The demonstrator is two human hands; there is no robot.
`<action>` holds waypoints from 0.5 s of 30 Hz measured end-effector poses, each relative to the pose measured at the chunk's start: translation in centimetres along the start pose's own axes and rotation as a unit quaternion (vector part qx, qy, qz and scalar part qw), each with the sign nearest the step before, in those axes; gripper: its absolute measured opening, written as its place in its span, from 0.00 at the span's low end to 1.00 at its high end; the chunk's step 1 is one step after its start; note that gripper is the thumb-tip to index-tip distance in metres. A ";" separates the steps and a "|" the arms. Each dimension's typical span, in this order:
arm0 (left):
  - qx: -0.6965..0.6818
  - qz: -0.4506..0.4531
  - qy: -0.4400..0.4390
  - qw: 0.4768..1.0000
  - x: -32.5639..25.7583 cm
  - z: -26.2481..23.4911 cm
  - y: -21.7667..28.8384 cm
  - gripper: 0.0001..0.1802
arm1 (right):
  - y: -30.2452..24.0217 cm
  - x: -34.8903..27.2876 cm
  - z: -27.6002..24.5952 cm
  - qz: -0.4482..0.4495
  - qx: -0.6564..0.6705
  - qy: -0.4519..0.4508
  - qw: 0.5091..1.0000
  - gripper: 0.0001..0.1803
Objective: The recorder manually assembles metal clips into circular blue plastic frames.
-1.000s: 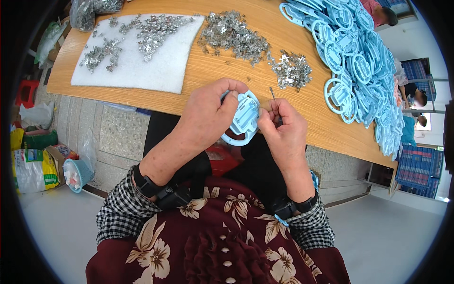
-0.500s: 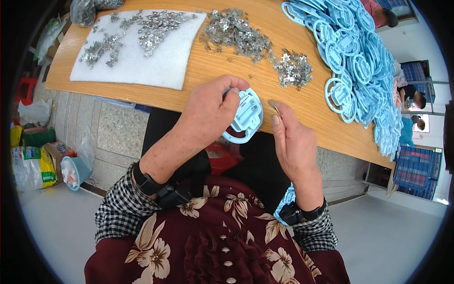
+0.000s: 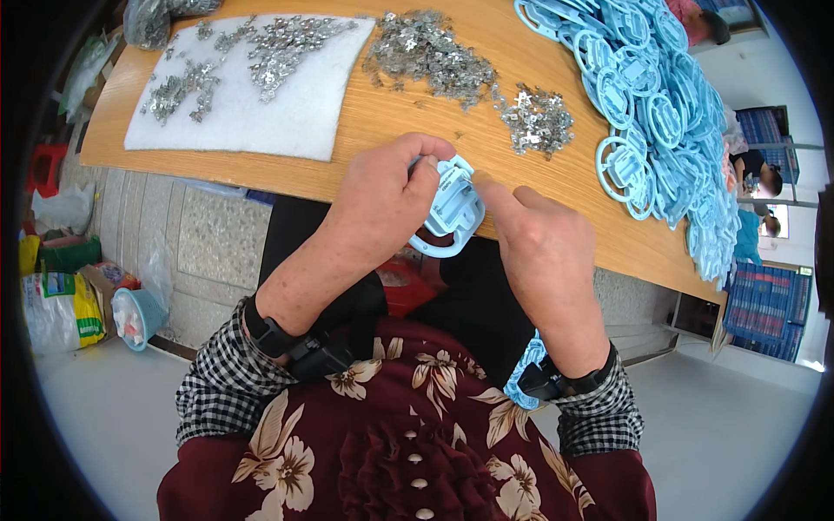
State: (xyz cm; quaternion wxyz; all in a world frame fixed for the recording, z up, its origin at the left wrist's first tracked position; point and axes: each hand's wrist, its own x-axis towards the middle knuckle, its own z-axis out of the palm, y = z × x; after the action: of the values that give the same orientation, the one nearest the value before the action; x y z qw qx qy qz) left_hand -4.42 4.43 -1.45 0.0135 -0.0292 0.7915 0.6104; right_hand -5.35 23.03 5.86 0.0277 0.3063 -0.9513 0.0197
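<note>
The left hand [image 3: 382,204] holds a light-blue plastic ring piece [image 3: 448,213] just off the near edge of the wooden counter [image 3: 382,113], above the lap; thumb and fingers close in a narrow grip on its upper left rim. The right hand [image 3: 543,243] carries nothing that can be seen: its forefinger is stretched out and its tip presses on the upper right of the piece, the other fingers curled loosely. The piece is a round loop with a squarish tab plate set inside; its long axis runs from upper left to lower right, tab end up toward the counter, open loop hanging down toward the body, flat face turned up to the camera. As for progress, one piece is in hand and, by the look of it, at the pressing stage; whether a metal clip already sits in it cannot be told. A large heap of like blue pieces [image 3: 660,113] lies on the right of the counter, and loose metal clips [image 3: 534,117] lie in piles beside it, more on a white foam pad [image 3: 261,113], so plenty of stock seems left.
</note>
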 end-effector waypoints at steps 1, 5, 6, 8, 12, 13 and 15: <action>0.006 0.001 0.002 1.000 0.1 -0.1 0.0 0.14 | 0.0 0.2 -0.3 -0.013 -0.017 0.002 1.000 0.14; -0.068 0.003 -0.013 0.998 -0.2 -0.5 0.2 0.13 | 2.4 -0.2 2.7 0.017 0.196 0.101 0.975 0.12; -0.118 -0.011 -0.027 0.993 -0.3 -0.6 0.4 0.14 | 2.5 -1.0 3.1 0.082 0.243 0.081 0.963 0.13; -0.197 -0.018 -0.049 0.979 -0.7 -0.6 0.7 0.14 | 2.3 -1.5 3.6 0.173 0.422 0.048 0.889 0.13; -0.224 0.023 -0.047 0.973 -1.6 -0.6 0.7 0.15 | 2.1 -1.8 5.0 0.212 0.746 -0.035 0.631 0.15; -0.210 0.038 -0.039 0.976 -1.7 -0.5 0.8 0.15 | 2.6 -2.0 4.9 0.210 0.757 -0.052 0.617 0.16; -0.207 0.021 -0.069 0.976 -1.6 -0.7 1.3 0.16 | 3.2 -2.0 4.3 0.210 0.751 -0.074 0.621 0.16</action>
State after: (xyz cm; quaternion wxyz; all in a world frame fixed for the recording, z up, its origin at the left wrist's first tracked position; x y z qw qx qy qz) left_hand -2.88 4.10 0.04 0.0488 0.0277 0.6453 0.7619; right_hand -5.76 26.57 1.35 -0.2879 0.0132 -0.6425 0.7101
